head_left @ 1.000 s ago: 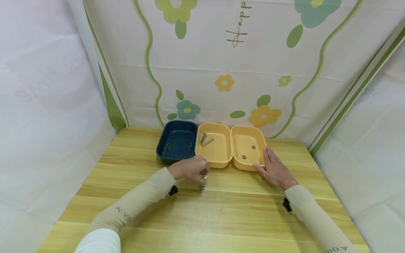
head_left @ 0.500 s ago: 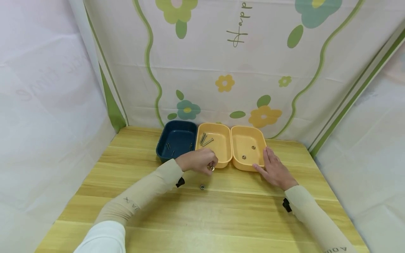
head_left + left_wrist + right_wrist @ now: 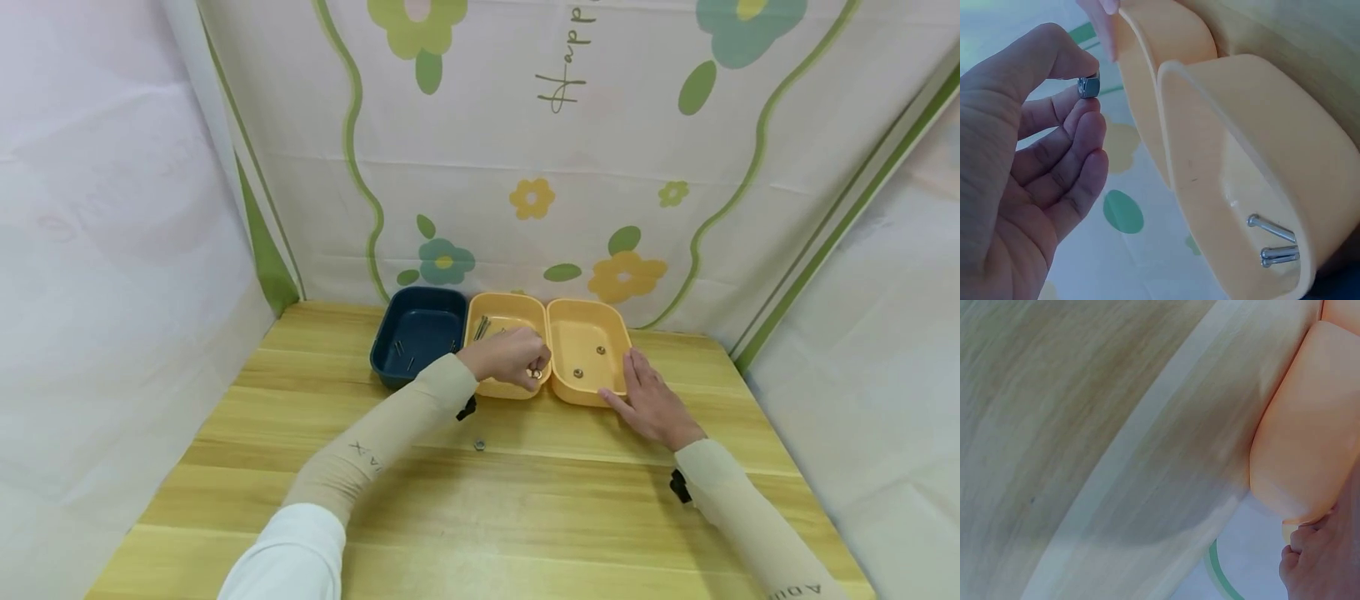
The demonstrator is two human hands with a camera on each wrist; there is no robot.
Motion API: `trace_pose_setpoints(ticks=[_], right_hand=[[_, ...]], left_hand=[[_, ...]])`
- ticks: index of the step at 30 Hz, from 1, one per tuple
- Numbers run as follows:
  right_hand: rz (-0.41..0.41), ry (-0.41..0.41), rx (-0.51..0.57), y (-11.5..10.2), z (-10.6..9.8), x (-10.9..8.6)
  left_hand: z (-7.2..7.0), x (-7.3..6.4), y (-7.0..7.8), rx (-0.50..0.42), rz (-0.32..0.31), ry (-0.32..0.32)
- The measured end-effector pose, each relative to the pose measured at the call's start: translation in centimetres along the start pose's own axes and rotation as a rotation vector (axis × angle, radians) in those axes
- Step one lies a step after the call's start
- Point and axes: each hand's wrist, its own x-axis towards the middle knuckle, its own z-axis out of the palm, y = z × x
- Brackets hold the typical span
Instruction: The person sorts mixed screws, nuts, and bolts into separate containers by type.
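My left hand [image 3: 510,358] pinches a metal nut [image 3: 1089,86] between thumb and forefinger, above the front of the middle yellow bin [image 3: 517,388]. Several long bolts [image 3: 1272,229] lie inside that bin. At the right, my right hand [image 3: 654,402] rests against the near right corner of the right yellow bin [image 3: 581,312], fingers along its side and thumb at the front rim. Two nuts, one of them the nearer nut [image 3: 578,373], lie on that bin's floor. On the table in front of the bins sits another nut [image 3: 480,445].
A dark blue bin [image 3: 420,321] with several small screws [image 3: 400,347] stands left of the yellow ones, all in a row. Behind them hangs a flowered cloth [image 3: 465,150]. The wooden table [image 3: 480,525] extends toward the person.
My left hand has moved right and away from the person, carrying the nut from above the table to over the middle bin. The right hand stays in place.
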Motion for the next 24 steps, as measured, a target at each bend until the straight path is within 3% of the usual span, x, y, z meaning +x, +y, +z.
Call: trace_pose_setpoints(ticks=[14, 24], right_hand=[[-0.001, 0.006, 0.007, 0.0, -0.3, 0.0], [0.001, 0.005, 0.002, 0.0, 0.0, 0.0]], left_hand=[[1.1, 4.9, -1.3, -0.093, -0.067, 0.040], [2.5, 6.1, -1.9, -0.119, -0.089, 0.014]])
